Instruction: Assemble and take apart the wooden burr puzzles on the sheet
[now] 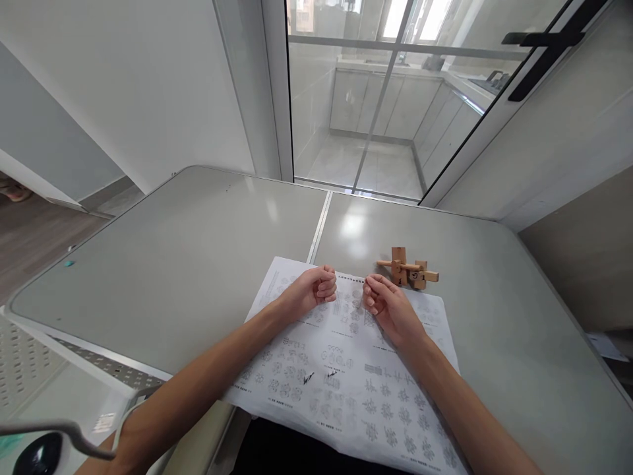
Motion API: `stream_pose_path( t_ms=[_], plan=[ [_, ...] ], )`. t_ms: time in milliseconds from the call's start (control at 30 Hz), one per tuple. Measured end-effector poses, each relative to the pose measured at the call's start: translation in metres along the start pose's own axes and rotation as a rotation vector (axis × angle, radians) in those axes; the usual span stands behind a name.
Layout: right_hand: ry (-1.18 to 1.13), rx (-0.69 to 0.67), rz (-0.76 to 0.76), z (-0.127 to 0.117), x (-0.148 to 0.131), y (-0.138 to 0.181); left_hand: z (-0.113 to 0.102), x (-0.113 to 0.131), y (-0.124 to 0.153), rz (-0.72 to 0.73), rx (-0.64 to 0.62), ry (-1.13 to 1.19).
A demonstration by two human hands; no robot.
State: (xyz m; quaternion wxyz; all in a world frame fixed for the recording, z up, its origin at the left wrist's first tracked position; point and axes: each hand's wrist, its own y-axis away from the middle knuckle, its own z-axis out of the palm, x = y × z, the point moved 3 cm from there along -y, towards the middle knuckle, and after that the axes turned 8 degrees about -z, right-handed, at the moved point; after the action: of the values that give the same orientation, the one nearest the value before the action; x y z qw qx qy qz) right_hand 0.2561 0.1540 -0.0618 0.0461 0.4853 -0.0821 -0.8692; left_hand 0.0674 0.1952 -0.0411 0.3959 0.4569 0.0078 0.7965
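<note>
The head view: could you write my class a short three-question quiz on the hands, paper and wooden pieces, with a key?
1. Fill in: the paper sheet bears rows of small printed ____.

2. Multiple choice: where are the wooden pieces?
A) By the sheet's near edge
B) By the sheet's far edge
C) Underneath the sheet

3. True or false: the right hand is nearer to the wooden pieces than the left hand is.

Key: 1. drawings; 2. B; 3. true.

I log left hand point(319, 286) curled in a loose fist; right hand point(391, 309), near but apart from it, fingers point(370, 299) bent inward; 2 forearms point(225, 356) behind.
</note>
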Motion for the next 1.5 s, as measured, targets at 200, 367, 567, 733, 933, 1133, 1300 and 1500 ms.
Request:
stream_pose_path(
  t_ms=[200, 367, 567, 733, 933, 1133, 1300, 1500],
  plan=[
    [-0.013, 0.004, 0.0, 0.001, -0.001, 0.0, 0.0, 0.0, 0.0, -0.004, -0.006, 0.002],
    [-0.05, 0.027, -0.03, 0.001, -0.002, 0.0, 0.002, 0.001, 0.001, 0.004, 0.006, 0.004],
    [-0.225, 0.118, -0.137, -0.008, -0.009, -0.003, 0.001, 0.001, 0.001, -0.001, 0.018, -0.002],
    [-0.327, 0.117, -0.173, -0.015, -0.016, -0.002, -0.002, 0.0, 0.001, 0.004, 0.009, 0.0],
    [-0.433, 0.151, -0.188, -0.029, -0.017, -0.005, 0.0, 0.001, 0.001, -0.013, 0.031, -0.007],
    [-0.508, 0.132, -0.194, -0.042, -0.017, -0.011, 0.0, 0.001, 0.001, -0.009, 0.023, 0.003],
    [-0.561, 0.139, -0.165, -0.043, -0.017, -0.013, -0.001, 0.001, 0.001, -0.007, 0.02, 0.005],
    [-0.645, 0.133, -0.131, -0.045, -0.016, -0.014, -0.002, 0.0, 0.0, -0.006, 0.006, 0.005]
  ],
)
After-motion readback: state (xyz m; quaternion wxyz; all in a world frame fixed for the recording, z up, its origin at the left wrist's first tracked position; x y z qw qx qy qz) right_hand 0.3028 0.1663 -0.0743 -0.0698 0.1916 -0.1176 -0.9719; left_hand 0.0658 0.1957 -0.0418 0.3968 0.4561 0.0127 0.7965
